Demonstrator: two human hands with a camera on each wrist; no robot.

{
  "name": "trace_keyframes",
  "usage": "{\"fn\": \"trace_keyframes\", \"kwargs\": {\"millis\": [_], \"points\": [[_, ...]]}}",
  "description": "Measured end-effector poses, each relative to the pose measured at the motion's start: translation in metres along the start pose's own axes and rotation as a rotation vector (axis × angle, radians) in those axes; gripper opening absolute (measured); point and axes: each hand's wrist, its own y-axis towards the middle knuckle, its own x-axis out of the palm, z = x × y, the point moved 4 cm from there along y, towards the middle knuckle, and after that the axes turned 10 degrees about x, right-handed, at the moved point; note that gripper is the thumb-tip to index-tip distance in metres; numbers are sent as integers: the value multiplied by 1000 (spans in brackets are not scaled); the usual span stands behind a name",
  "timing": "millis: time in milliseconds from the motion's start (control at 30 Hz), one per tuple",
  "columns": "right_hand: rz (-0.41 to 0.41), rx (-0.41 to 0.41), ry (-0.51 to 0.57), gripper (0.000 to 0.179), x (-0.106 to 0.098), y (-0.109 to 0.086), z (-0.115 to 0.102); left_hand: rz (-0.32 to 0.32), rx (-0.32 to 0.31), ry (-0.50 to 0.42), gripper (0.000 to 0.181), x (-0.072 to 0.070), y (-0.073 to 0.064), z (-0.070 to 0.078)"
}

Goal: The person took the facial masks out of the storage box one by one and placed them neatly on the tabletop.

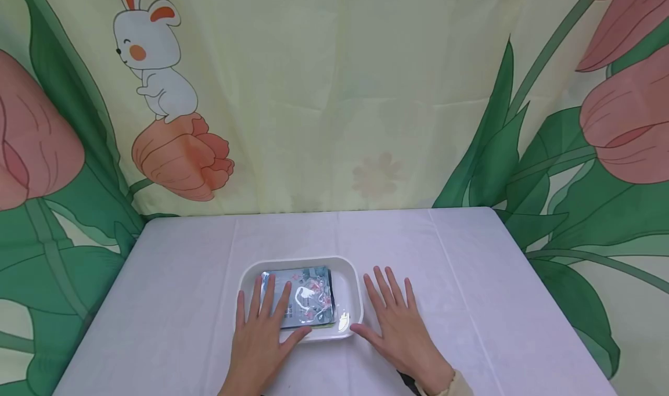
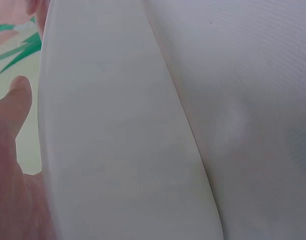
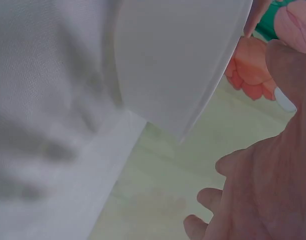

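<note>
A white tray (image 1: 346, 291) with rounded corners stands on the table, and its outer wall (image 2: 118, 120) fills much of the left wrist view. Inside it lies a flat, shiny blue packet (image 1: 308, 297) with pink and white markings; something dark and a greenish edge show beneath it. My left hand (image 1: 261, 332) is spread over the tray's front left, its fingers straight and covering part of the packet. My right hand (image 1: 397, 326) is spread just beyond the tray's right side, thumb near the corner; in the right wrist view its fingers are apart and hold nothing.
A white cloth (image 1: 177, 291) with fold creases covers the table. Behind the table hangs a pale yellow curtain (image 1: 334, 94) printed with a rabbit (image 1: 157, 59) and large pink tulips. The table's far edge (image 1: 334, 212) meets the curtain.
</note>
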Motion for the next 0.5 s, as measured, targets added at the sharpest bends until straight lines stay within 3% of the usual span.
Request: {"fn": "trace_keyframes", "kwargs": {"millis": [200, 500], "points": [[9, 1, -1, 94, 1, 2, -4, -41, -23, -4, 91, 1, -2, -3], [-12, -2, 18, 92, 0, 6, -10, -36, -39, -17, 89, -1, -3, -10]]}}
